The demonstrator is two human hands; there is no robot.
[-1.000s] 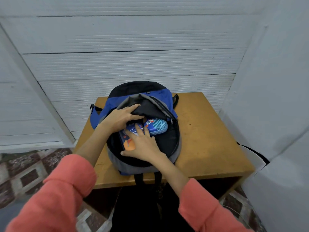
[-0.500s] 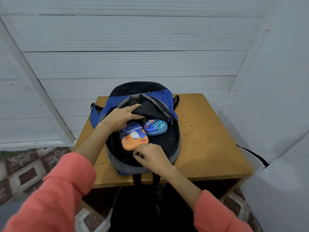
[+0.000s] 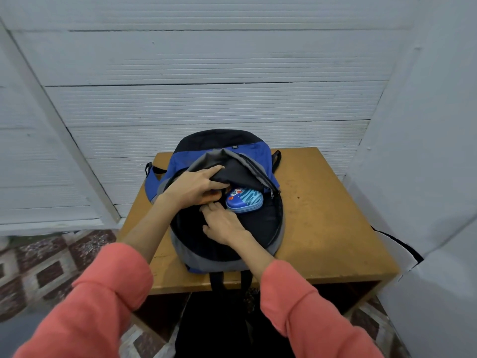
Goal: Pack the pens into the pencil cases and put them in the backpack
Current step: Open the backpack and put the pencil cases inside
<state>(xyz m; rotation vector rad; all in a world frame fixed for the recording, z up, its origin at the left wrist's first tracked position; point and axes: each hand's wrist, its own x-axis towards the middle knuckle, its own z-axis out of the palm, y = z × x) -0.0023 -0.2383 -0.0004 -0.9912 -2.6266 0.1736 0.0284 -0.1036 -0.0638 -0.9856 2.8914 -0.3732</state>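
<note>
Wood worktop (image 3: 322,223), white ribbed wall (image 3: 206,104) behind, tiled floor (image 3: 38,267) | backpack (image 3: 180,161) flat on worktop, unzipped | blue pencil case (image 3: 245,200) inside, far end | L hand (image 3: 196,188): pinches backpack flap w/ fingers, lifted | R hand (image 3: 224,223): in opening, fingers curled beside case, grip can't tell

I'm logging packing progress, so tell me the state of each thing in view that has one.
backpack, lying on the table, main compartment unzipped and open
left hand, grips the backpack's flap, holding it up
right hand, fingers curled inside the opening; what it holds is unclear
blue pencil case, closed, inside the backpack
orange pencil case, inside, mostly hidden under the left hand
</note>
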